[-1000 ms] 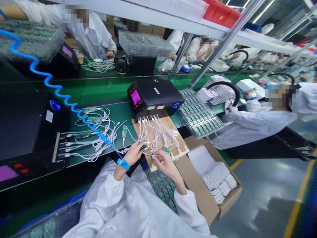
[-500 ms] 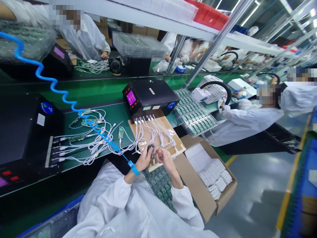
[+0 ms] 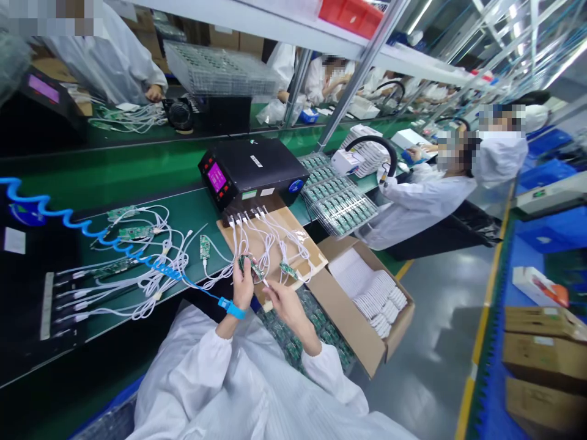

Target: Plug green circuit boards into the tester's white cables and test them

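My left hand (image 3: 243, 286), with a blue strap at its wrist, grips a green circuit board (image 3: 252, 267) above the near edge of a wooden board (image 3: 293, 229). At the lower end of that circuit board, my right hand (image 3: 283, 299) pinches a white cable plug (image 3: 266, 283). Another green board (image 3: 288, 269) lies on the wooden board just beyond my right hand. White cables run from the front of a black box with a lit pink screen (image 3: 217, 177). A further green board (image 3: 204, 247) rests on the green bench, joined to a cable.
An open carton (image 3: 398, 327) of white packs stands to the right. Trays of circuit boards (image 3: 339, 198) lie beyond it, and more are under my hands. A blue coiled cord (image 3: 98, 235) crosses the left side. A co-worker (image 3: 426, 192) sits at the right.
The view has shifted, so the bench appears further left. My hands have moved slightly apart, and the circuit board in my left hand now shows more. A board now shows on the wooden board beyond my right hand.
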The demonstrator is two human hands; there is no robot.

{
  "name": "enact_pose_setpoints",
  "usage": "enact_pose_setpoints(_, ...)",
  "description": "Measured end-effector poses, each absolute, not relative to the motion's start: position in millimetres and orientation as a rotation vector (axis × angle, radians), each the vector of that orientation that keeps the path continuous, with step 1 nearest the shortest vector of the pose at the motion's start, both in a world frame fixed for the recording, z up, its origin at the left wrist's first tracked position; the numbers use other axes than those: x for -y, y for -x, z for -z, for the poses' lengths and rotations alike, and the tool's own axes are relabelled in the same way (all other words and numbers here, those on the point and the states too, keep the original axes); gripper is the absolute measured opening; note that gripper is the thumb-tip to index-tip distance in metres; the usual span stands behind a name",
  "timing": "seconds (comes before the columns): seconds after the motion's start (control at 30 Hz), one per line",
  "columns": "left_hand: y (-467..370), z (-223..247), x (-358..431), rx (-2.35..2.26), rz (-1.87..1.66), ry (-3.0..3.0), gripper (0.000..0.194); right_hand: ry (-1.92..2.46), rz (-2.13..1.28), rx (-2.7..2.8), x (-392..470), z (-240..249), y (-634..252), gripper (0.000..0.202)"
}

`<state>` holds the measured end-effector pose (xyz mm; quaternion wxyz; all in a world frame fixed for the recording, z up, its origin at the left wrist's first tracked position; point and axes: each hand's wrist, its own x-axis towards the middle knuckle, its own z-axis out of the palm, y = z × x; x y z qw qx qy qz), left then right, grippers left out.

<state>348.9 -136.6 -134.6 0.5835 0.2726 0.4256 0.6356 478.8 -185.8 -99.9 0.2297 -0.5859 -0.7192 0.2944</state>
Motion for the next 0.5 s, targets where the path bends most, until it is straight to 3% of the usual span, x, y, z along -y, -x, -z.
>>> enact_pose_setpoints(0.27, -315.4, 116.9, 104.3, -1.229, -1.869, -0.367, 0.051, 1.639, -0.972, 1.978, 188.4, 97.4, -502.6, 0.039)
enact_pose_setpoints(0.4, -316.8, 104.2, 107.9, -1.015, -1.697, -0.509, 0.049, 1.496, -1.198, 2.021, 187.0, 86.1, -517.1, 0.067)
enact_pose_setpoints(0.5, -341.7, 103.4, 117.4, -0.928, -1.466, -0.526, 0.053, 1.488, -0.936, 2.065, 168.7, 68.2, -532.6, 0.045)
